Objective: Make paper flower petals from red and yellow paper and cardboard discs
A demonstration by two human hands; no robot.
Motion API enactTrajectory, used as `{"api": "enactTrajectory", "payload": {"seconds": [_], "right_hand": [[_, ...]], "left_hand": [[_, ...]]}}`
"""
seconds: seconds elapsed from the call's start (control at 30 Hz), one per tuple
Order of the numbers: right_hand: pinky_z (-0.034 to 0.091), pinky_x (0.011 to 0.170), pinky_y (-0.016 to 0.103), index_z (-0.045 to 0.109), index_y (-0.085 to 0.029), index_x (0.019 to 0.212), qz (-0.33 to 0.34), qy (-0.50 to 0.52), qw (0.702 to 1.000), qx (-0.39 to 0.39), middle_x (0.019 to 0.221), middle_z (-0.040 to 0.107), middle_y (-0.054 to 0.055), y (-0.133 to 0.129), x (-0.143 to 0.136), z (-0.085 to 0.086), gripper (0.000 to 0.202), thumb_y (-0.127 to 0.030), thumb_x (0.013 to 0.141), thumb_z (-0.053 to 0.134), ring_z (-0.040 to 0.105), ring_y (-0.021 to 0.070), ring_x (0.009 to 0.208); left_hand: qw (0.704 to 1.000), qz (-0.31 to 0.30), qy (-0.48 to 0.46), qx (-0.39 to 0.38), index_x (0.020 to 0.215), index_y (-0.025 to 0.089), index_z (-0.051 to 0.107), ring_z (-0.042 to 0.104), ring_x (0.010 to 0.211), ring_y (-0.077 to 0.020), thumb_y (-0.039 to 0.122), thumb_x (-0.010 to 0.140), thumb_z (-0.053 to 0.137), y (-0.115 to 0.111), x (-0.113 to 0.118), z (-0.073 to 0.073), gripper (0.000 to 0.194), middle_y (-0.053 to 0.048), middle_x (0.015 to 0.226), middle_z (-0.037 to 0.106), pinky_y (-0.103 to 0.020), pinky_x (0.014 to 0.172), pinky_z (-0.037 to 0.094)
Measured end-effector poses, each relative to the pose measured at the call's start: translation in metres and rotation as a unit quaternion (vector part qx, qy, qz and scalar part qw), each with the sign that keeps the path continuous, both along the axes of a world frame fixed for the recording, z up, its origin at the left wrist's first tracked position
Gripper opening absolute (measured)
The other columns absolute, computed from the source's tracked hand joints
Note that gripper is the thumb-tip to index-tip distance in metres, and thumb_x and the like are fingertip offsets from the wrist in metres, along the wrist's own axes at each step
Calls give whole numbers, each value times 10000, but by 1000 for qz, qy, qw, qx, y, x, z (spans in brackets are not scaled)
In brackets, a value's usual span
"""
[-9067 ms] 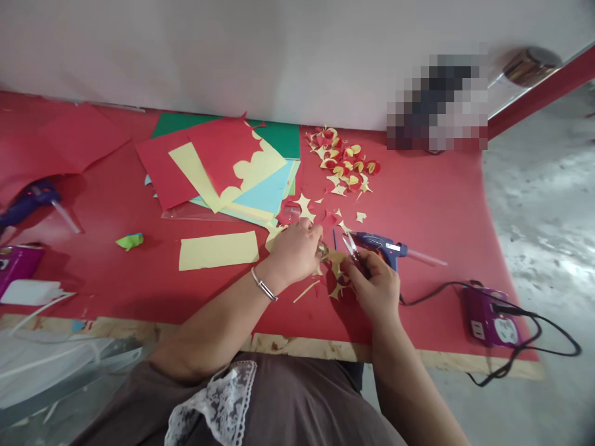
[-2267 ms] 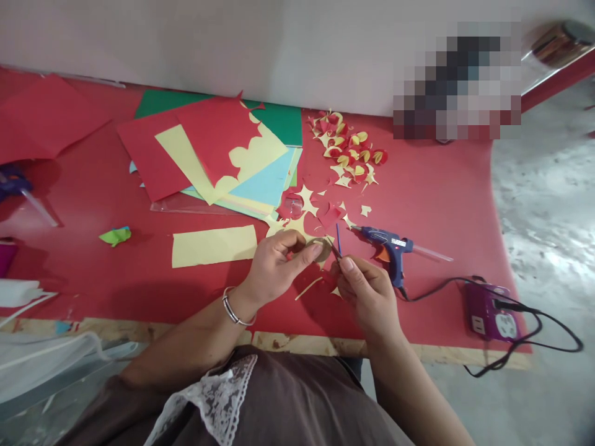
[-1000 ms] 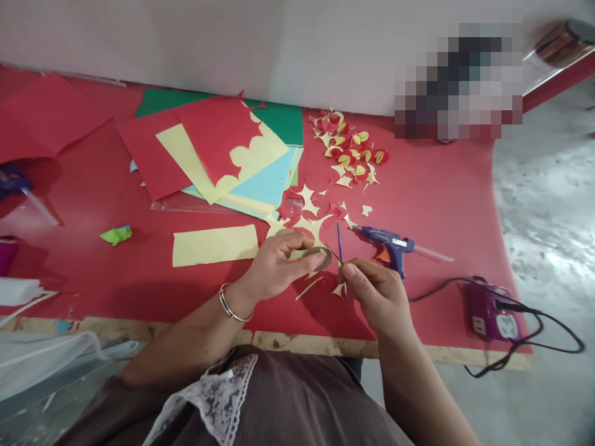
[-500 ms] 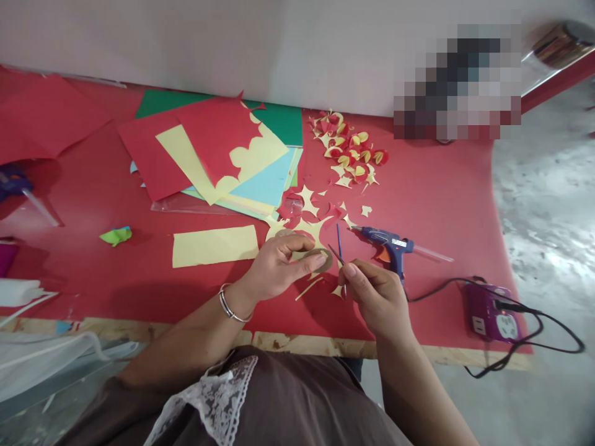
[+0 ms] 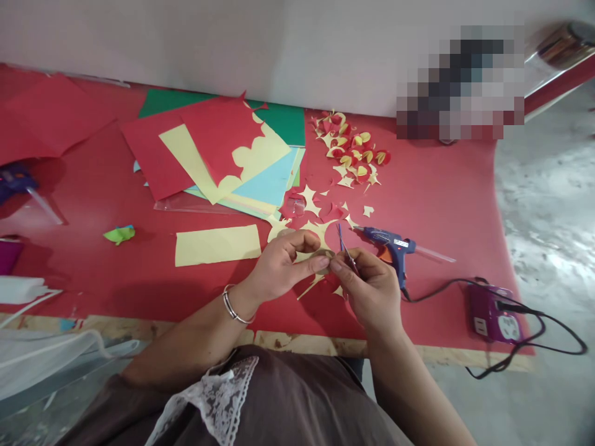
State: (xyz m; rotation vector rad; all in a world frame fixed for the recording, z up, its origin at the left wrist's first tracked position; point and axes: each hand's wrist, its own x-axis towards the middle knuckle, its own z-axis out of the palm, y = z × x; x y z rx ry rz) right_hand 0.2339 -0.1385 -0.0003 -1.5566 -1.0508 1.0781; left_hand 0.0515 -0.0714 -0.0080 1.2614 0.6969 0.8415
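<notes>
Between thumb and fingers, my left hand (image 5: pixel 288 263) pinches the edge of a small, dull, round piece (image 5: pixel 320 255). My right hand (image 5: pixel 369 282) grips a thin pointed tool (image 5: pixel 349 255), and its thumb and fingertip meet the piece's right edge. The tool's tip points up and to the left, away from the piece. Beneath and behind both hands are yellow paper scraps (image 5: pixel 308 199). A blue glue gun (image 5: pixel 393 244) lies just beyond my right hand. One yellow paper strip (image 5: pixel 217 245) rests left of my left hand.
Stacked coloured sheets (image 5: pixel 214 145) lie at the back centre. Small red and yellow paper pieces (image 5: pixel 356 145) are heaped to their right. A purple power socket (image 5: pixel 495 313) with a looping black cable sits at the right edge. A green scrap (image 5: pixel 119 234) is at left.
My right hand has moved slightly left, and its fingertips now touch the round piece. The tool in it has swung back from the piece and stands more upright.
</notes>
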Motion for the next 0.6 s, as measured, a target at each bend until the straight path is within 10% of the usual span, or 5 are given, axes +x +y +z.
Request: {"api": "enactTrajectory", "payload": {"seconds": [0.17, 0.6], "right_hand": [[358, 519, 259, 712, -201, 803, -27, 11, 999, 17, 636, 554, -30, 1, -6, -2, 378, -552, 878, 829, 395, 105, 550], [302, 550, 287, 665, -207, 751, 53, -132, 989, 34, 611, 467, -32, 30, 13, 12, 589, -777, 893, 703, 369, 120, 566]], "left_hand": [[986, 98, -25, -131, 952, 227, 827, 698, 830, -161, 457, 750, 973, -11, 8, -11, 339, -14, 878, 726, -289, 749, 597], [963, 183, -95, -172, 944, 184, 803, 802, 789, -187, 491, 736, 966, 4, 5, -13, 405, -45, 903, 842, -317, 762, 688]]}}
